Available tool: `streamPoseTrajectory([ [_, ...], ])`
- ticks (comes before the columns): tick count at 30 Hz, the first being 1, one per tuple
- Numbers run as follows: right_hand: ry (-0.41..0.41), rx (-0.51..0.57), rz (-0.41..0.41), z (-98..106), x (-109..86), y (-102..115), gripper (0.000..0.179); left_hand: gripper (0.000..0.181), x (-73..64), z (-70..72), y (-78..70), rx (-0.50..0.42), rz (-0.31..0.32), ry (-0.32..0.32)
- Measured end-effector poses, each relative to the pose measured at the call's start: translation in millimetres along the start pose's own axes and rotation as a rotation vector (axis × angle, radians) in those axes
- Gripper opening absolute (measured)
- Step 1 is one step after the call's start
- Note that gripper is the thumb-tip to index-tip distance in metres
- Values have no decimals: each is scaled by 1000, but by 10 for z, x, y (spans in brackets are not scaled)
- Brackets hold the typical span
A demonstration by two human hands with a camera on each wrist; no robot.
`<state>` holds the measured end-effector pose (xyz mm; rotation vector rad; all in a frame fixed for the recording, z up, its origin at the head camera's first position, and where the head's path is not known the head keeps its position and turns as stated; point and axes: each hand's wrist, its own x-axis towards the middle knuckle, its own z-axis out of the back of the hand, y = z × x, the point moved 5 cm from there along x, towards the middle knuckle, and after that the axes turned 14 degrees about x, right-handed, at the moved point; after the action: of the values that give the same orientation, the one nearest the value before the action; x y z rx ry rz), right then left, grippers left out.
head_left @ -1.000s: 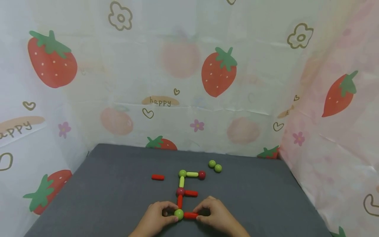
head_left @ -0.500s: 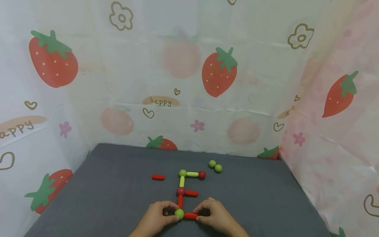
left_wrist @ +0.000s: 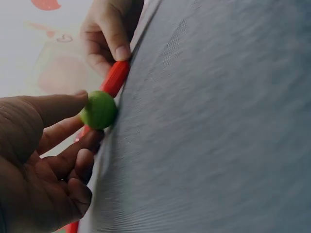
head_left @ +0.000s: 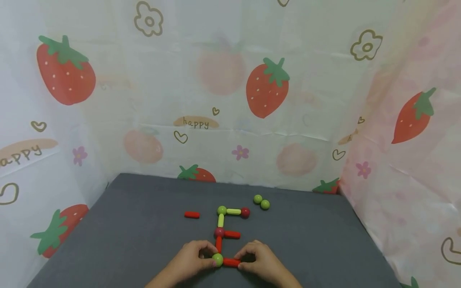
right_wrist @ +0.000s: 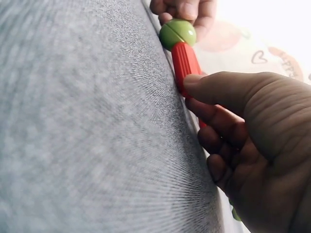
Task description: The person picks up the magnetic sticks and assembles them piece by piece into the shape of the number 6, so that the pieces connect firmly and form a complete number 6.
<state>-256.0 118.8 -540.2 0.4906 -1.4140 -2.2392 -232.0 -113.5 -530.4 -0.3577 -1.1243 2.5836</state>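
Since a second ago almost nothing has shifted: both my hands stay at the near end of the stick-and-ball figure, my left forearm angled slightly further in. "happy" is printed on the strawberry-patterned cloth point(head_left: 230, 100) hung behind and to both sides. Dark grey felt mat point(head_left: 137, 240) covers the surface.

My left hand point(head_left: 191, 262) pinches the green ball point(head_left: 217, 260) between thumb and fingertips; my right hand point(head_left: 261, 262) pinches the far end of the red stick point(head_left: 230, 262), which touches that ball. Above them the figure climbs through a dark red ball point(head_left: 219, 232) to a yellow-green stick point(head_left: 221, 220).

A loose red stick point(head_left: 192, 215) lies to the left, two green balls point(head_left: 261, 202) touching at the back right.
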Motion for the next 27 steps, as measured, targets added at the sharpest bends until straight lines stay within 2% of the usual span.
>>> streamPoseTrajectory([
  [4, -3, 16, -5, -1, -8, -5, 15, 21, 40, 103, -108, 69, -53, 6],
  [8, -10, 17, -9, 5, -13, -13, 16, 19, 119, 222, -228, 119, -62, -13],
  [15, -5, 19, 12, 23, -13, -12, 16, 19, 400, 337, -368, 182, -88, -60],
  [20, -1, 19, 1, 27, -15, -24, 16, 20, 634, 340, -418, 241, -110, -79],
  [27, -11, 16, 19, 32, -12, -6, 16, 23, 913, 232, -382, 318, -168, -51],
])
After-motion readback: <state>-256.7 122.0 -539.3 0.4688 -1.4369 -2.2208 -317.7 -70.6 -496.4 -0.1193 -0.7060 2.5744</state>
